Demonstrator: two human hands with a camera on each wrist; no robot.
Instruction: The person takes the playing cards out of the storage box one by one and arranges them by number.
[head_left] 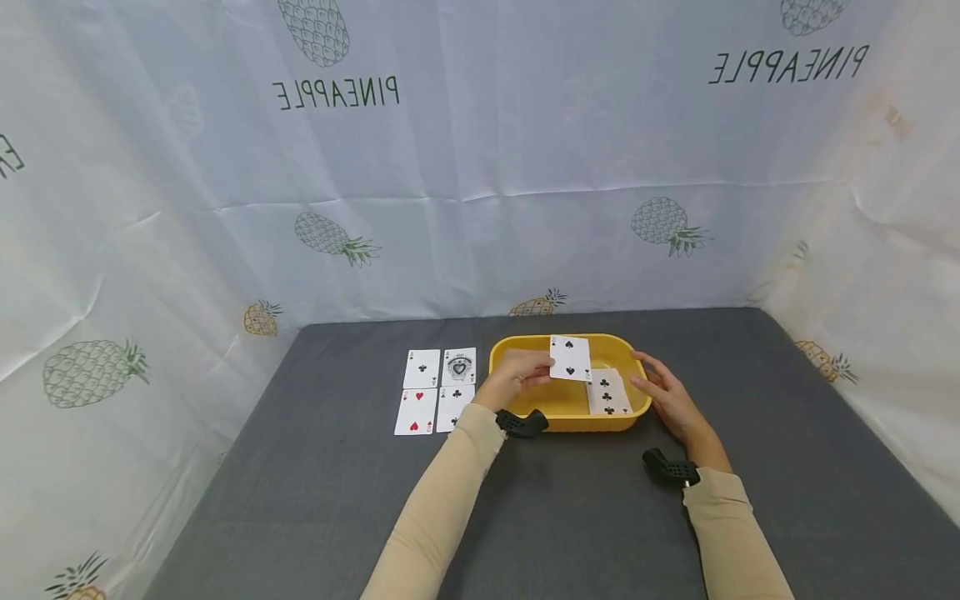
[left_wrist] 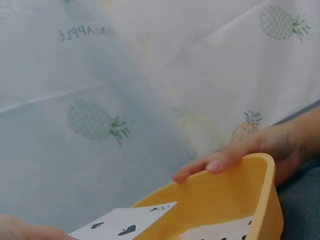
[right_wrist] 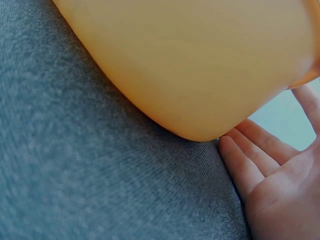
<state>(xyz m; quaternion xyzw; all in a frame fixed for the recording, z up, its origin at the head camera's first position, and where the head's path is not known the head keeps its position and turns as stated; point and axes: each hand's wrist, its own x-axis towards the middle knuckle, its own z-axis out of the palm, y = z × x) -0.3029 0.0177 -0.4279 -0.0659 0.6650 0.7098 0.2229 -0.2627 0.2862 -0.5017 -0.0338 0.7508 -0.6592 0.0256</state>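
My left hand [head_left: 517,372] pinches a two of spades playing card [head_left: 571,358] over the left half of a yellow plastic tray [head_left: 562,422]. The card faces up, tilted, in the left wrist view. Inside the tray on the right lie face-up cards, a three of clubs [head_left: 606,392] on top. My right hand [head_left: 671,404] holds the tray's right side, thumb at the rim and other fingers along the outside wall. Left of the tray, cards lie in a two-by-two block: an ace of clubs [head_left: 422,368], an ornate ace [head_left: 458,367], a two of hearts [head_left: 415,412] and a partly covered two of clubs [head_left: 451,403].
The dark grey cloth-covered table [head_left: 322,500] carries the tray and cards. A white curtain [head_left: 480,150] printed with pineapples hangs behind and along both sides. Black wrist devices [head_left: 522,423] sit on both wrists.
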